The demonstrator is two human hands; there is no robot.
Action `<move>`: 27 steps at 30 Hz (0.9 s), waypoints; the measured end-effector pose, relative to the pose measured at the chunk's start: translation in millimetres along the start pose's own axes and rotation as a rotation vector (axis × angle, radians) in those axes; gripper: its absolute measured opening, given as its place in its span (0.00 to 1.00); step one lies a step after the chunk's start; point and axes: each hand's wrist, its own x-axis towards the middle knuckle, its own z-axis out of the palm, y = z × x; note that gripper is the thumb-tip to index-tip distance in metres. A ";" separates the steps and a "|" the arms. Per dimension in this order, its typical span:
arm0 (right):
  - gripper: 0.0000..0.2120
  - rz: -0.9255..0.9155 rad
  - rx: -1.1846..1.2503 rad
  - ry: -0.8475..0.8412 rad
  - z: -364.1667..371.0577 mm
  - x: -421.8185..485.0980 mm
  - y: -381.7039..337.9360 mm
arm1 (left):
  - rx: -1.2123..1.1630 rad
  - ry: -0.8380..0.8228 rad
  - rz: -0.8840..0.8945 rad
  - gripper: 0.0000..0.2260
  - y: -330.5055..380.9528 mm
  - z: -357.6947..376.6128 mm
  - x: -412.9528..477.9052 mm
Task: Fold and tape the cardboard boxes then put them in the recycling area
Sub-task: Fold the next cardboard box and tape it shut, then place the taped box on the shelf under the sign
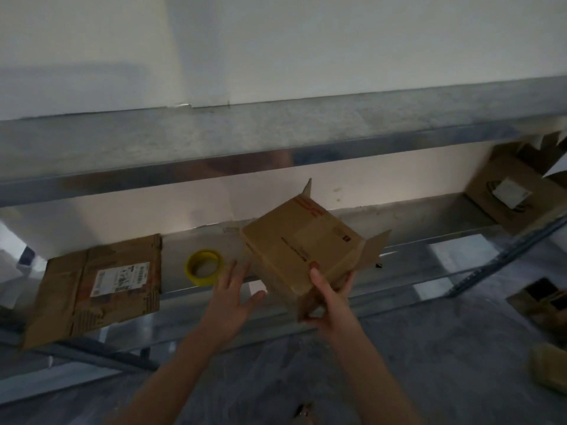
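Observation:
A small brown cardboard box (302,245) with red print and loose flaps is tilted above the metal shelf. My right hand (329,297) grips its lower right corner, thumb on the top face. My left hand (234,294) is beside the box's left edge with fingers spread, holding nothing; I cannot tell whether it touches the box. A yellow tape roll (203,266) lies on the shelf just left of that hand. A flattened cardboard box (98,283) with a white label lies at the shelf's left end.
The grey metal shelf (429,237) runs across the view, with another shelf board (245,142) above it. An open cardboard box (515,191) stands at the shelf's right end. More cardboard (543,299) lies on the grey floor at right.

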 end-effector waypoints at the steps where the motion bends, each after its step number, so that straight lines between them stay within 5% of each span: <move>1: 0.63 -0.069 -0.065 0.006 -5.2 -4.5 -3.6 | 0.128 -0.026 0.078 0.33 -1.2 -5.6 0.4; 6: 0.73 -0.410 -0.449 0.146 -43.3 -21.0 -28.1 | 0.669 -0.184 0.310 0.46 10.7 -13.1 15.7; 9: 0.74 -0.480 -0.719 0.278 -80.8 -21.2 -53.9 | 0.757 -0.211 0.336 0.35 29.0 3.4 33.7; 17: 0.69 -0.663 -1.088 0.407 -210.8 2.9 -131.1 | 0.724 -0.181 0.522 0.30 143.2 114.4 74.6; 27: 0.68 -0.731 -1.142 0.383 -381.6 49.3 -231.2 | 0.582 -0.199 0.466 0.32 269.6 282.2 109.2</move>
